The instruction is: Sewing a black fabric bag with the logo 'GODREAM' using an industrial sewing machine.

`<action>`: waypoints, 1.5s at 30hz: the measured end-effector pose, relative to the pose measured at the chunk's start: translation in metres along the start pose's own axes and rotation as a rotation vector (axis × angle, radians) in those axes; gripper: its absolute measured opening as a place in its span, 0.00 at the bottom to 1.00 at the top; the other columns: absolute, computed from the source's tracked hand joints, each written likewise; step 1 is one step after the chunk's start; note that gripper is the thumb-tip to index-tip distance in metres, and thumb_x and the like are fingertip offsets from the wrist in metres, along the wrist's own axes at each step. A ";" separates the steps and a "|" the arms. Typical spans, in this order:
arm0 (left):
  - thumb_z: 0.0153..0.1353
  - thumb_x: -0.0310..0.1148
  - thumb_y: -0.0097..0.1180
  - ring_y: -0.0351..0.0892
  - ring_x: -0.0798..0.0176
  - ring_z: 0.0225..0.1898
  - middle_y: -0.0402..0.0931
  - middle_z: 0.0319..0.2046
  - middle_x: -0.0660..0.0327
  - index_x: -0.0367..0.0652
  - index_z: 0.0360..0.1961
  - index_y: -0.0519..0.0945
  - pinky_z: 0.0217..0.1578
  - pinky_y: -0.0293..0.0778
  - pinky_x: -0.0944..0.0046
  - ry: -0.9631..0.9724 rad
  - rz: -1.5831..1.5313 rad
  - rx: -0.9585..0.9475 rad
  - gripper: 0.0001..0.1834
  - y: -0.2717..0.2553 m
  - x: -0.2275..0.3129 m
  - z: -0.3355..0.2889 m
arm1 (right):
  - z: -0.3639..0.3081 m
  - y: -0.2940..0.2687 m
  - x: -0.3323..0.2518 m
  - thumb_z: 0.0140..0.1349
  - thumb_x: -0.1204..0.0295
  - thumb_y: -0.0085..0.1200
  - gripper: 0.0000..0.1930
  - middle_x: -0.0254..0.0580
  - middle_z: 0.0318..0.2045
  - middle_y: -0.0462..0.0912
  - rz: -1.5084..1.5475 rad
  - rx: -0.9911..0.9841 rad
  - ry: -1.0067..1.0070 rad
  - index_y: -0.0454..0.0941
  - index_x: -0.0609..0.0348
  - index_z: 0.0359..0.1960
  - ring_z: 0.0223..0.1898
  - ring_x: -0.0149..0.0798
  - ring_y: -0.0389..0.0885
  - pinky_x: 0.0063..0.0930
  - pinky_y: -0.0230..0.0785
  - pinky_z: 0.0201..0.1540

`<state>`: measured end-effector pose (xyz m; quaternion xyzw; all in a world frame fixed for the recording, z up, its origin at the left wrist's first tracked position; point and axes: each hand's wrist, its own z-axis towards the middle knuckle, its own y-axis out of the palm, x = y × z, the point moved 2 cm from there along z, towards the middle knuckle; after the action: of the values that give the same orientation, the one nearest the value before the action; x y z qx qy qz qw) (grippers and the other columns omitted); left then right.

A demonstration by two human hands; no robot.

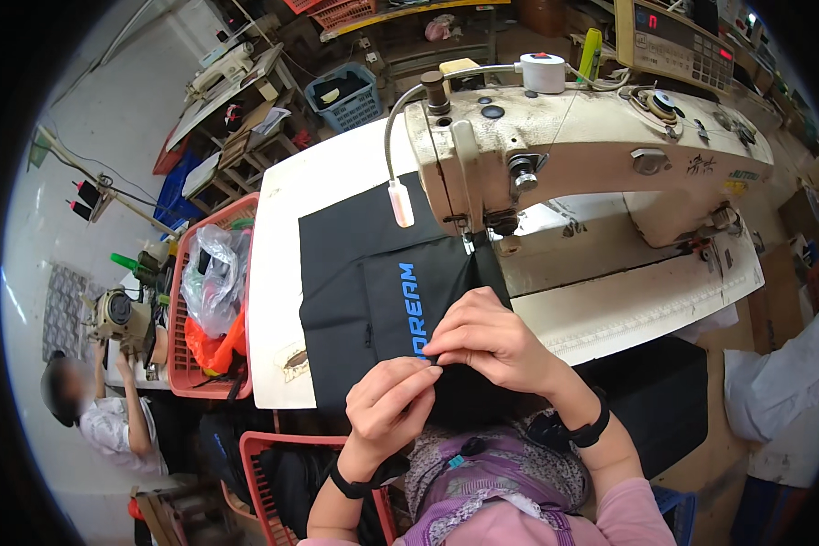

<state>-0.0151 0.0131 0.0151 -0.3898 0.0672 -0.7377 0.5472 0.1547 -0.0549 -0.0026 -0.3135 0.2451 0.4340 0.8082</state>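
Observation:
A black fabric piece (337, 264) with blue lettering lies on the white sewing table (278, 273), its near part hanging over the front edge. My left hand (389, 400) and my right hand (493, 341) meet at the fabric, fingertips nearly touching. Each has thumb and fingers pinched on the black cloth; the exact bit between them is mostly hidden. Ahead of my right hand, the cloth's far right part runs under the presser foot (469, 241) of a worn cream sewing machine (591, 136). A small lamp (400, 202) on a bent neck hangs over the cloth.
A pink basket (180, 350) with plastic bags adjoins the table's left side; a red basket (262, 496) with dark cloth stands below. A co-worker (118, 428) sits at another machine (120, 314) far left. A control panel (678, 45) rises behind the machine; a white sack (783, 373) lies right.

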 end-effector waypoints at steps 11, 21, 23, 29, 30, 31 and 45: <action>0.55 0.15 0.62 0.84 0.63 0.39 0.82 0.36 0.54 0.32 0.42 0.77 0.44 0.79 0.67 -0.467 -0.456 0.207 0.14 0.005 -0.004 -0.012 | 0.001 0.005 -0.005 0.52 0.79 0.62 0.07 0.38 0.30 0.75 -0.014 -0.060 -0.012 0.76 0.59 0.31 0.37 0.42 0.73 0.34 0.62 0.44; 0.53 0.14 0.60 0.82 0.58 0.37 0.81 0.35 0.54 0.35 0.37 0.79 0.41 0.76 0.64 -0.269 -0.055 0.045 0.10 0.009 0.003 -0.006 | -0.013 0.011 -0.007 0.50 0.81 0.61 0.09 0.40 0.31 0.76 -0.091 0.097 -0.029 0.75 0.61 0.32 0.36 0.45 0.73 0.37 0.64 0.42; 0.49 0.12 0.60 0.82 0.52 0.35 0.80 0.34 0.52 0.35 0.33 0.78 0.36 0.78 0.60 -0.025 0.093 0.056 0.11 0.015 0.007 -0.007 | -0.020 0.002 -0.008 0.47 0.81 0.62 0.11 0.40 0.33 0.79 -0.155 0.066 -0.173 0.78 0.63 0.34 0.36 0.44 0.75 0.37 0.68 0.42; 0.44 0.15 0.55 0.79 0.43 0.50 0.78 0.47 0.45 0.31 0.32 0.76 0.50 0.77 0.51 0.071 0.077 -0.265 0.11 0.040 0.013 -0.016 | -0.042 -0.019 0.020 0.49 0.76 0.56 0.13 0.41 0.37 0.83 -0.501 -0.114 -0.191 0.81 0.65 0.37 0.40 0.41 0.80 0.36 0.73 0.47; 0.44 0.15 0.55 0.79 0.43 0.50 0.78 0.47 0.45 0.31 0.32 0.76 0.50 0.77 0.51 0.075 0.071 -0.268 0.11 0.043 0.013 -0.019 | -0.041 -0.022 0.025 0.48 0.75 0.56 0.12 0.41 0.38 0.82 -0.577 -0.152 -0.223 0.80 0.65 0.36 0.40 0.40 0.80 0.36 0.73 0.48; 0.44 0.16 0.55 0.78 0.43 0.52 0.77 0.48 0.43 0.31 0.33 0.76 0.52 0.76 0.50 0.093 0.061 -0.311 0.11 0.047 0.012 -0.023 | -0.040 -0.025 0.030 0.48 0.75 0.56 0.12 0.42 0.38 0.82 -0.652 -0.190 -0.255 0.80 0.65 0.35 0.40 0.40 0.80 0.35 0.73 0.48; 0.49 0.19 0.55 0.77 0.45 0.55 0.76 0.50 0.42 0.31 0.35 0.76 0.57 0.73 0.49 0.136 0.090 -0.489 0.10 0.078 0.005 -0.049 | -0.049 -0.029 0.064 0.44 0.84 0.54 0.14 0.38 0.43 0.81 -0.573 -0.248 0.002 0.81 0.61 0.36 0.51 0.41 0.77 0.35 0.68 0.56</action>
<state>0.0113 -0.0381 -0.0566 -0.4567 0.2973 -0.6990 0.4631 0.2057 -0.0675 -0.0701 -0.4664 0.0927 0.2147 0.8531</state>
